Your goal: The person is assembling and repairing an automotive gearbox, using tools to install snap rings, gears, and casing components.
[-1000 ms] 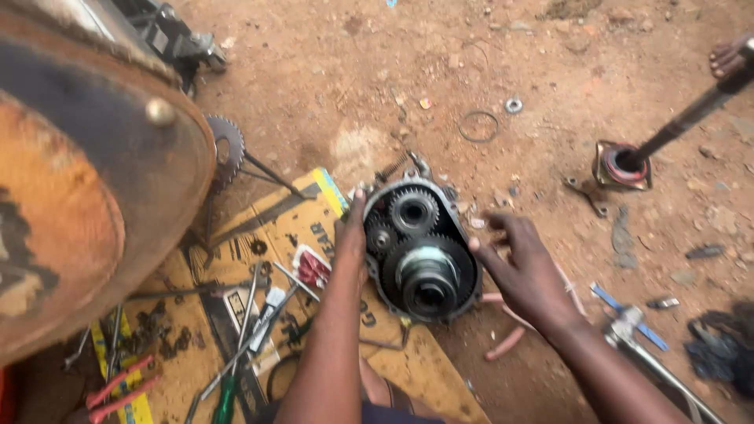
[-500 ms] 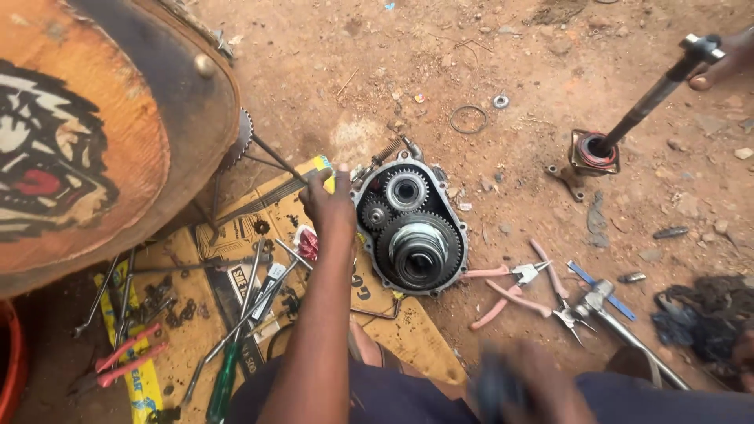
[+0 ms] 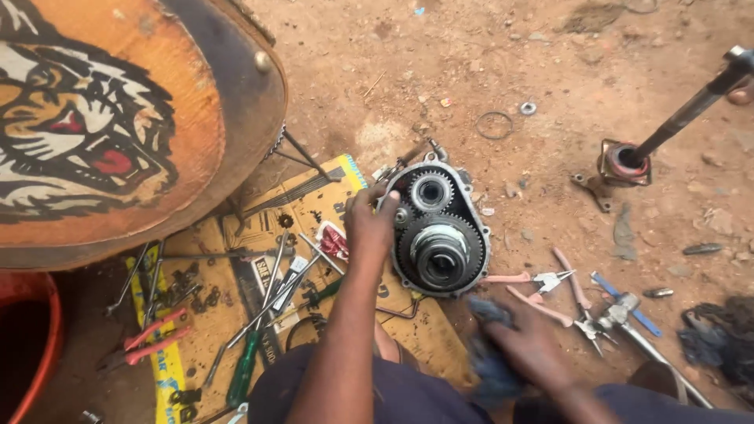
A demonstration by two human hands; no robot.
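Bare dirt ground (image 3: 487, 55) lies open beyond the gear case (image 3: 437, 233). To its left, loose tools (image 3: 267, 298) crowd the cardboard (image 3: 236, 235) — pliers (image 3: 550, 283) block the right, and the painted round board (image 3: 118, 118) overhangs the far left.

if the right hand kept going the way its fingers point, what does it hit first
Likely the gear case: the right hand, holding a dark rag, points up-left toward the case's lower edge, just short of it. Its height above the ground is unclear.

even, soft daylight, faint shadows, motion blur on the right hand (image 3: 522, 345)
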